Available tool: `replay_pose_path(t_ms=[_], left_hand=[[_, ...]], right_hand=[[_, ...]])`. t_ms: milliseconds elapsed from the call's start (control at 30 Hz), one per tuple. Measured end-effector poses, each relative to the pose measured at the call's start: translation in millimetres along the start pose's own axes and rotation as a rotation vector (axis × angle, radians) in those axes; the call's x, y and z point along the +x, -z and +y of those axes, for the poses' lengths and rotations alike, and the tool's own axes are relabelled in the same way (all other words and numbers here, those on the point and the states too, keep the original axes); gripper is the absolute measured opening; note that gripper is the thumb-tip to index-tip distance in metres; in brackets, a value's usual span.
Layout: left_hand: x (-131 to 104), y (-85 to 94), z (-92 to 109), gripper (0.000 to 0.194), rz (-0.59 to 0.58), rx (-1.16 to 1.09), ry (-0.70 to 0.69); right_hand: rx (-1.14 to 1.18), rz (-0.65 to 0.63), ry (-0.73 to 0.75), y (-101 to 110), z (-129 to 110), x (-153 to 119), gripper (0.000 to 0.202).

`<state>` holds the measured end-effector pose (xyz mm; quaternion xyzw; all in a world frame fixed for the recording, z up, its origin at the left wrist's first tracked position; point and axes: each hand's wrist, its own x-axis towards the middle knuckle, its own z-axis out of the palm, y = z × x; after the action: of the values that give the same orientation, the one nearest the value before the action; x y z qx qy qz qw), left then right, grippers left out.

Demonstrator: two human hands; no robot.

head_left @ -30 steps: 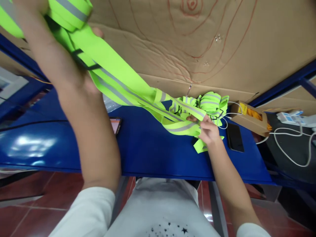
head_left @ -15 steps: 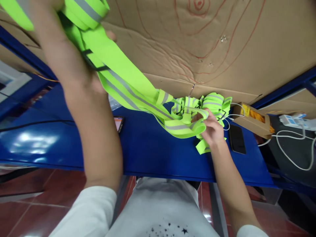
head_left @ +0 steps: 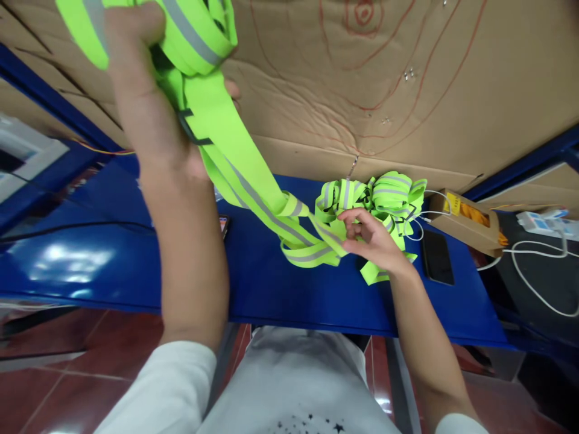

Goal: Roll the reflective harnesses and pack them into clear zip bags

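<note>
My left hand (head_left: 140, 102) is raised at the upper left, its fingers wrapped round a bundle of neon-yellow reflective straps (head_left: 194, 42) with grey stripes. A black buckle (head_left: 192, 126) sits on the strap length that slopes down from the bundle. Lower down, the strap's looped end (head_left: 312, 256) hangs over the blue table. My right hand (head_left: 373, 241) has its thumb and curled fingers at a narrow part of this strap, which looks pinched there. Behind the right hand lie coiled reflective straps (head_left: 391, 193) on the table, with a loose strap end (head_left: 373, 272) below them.
A cardboard sheet (head_left: 294, 78) with red lines stands behind the blue table (head_left: 280, 295). At the right are a black phone (head_left: 437, 256), a small carton (head_left: 470, 220) with orange contents, white cables and a power strip (head_left: 543, 222). Another phone (head_left: 224, 224) is partly behind my left arm.
My left hand and the bundle have shifted right and slightly down. My right hand has moved a little left, and the looped strap end has dropped from it and hangs lower.
</note>
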<state>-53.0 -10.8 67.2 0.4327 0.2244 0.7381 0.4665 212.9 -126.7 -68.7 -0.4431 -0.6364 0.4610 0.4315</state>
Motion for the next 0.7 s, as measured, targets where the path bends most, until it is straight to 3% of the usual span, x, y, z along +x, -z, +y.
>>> replay_pose_path(t_ms=[67, 200, 300, 433, 500, 600, 700], left_hand=[[-1, -1.9, -3, 0.039, 0.004, -0.001, -0.018], [-5, -11.5, -6, 0.042, 0.046, 0.056, 0.040], [-7, -18.5, -5, 0.043, 0.065, -0.002, 0.132], [-7, -21.8, -1, 0.047, -0.053, -0.152, 0.286], [-6, -21.7, 1, 0.046, -0.088, -0.192, 0.373], [-3, -19.0, -1, 0.041, -0.080, -0.228, 0.428], [5, -11.3, -7, 0.038, -0.080, -0.220, 0.455]], right_hand=[[-0.181, 0.023, 0.049, -12, 2, 1, 0.052], [-0.437, 0.197, 0.187, -44, 6, 9, 0.055], [-0.466, 0.260, 0.215, -63, 6, 24, 0.058], [-0.441, 0.362, 0.224, -68, 12, 48, 0.065], [-0.388, 0.386, 0.219, -65, 19, 57, 0.057], [-0.126, 0.310, 0.101, -55, 31, 61, 0.032], [0.265, 0.233, -0.062, -42, 37, 54, 0.038]])
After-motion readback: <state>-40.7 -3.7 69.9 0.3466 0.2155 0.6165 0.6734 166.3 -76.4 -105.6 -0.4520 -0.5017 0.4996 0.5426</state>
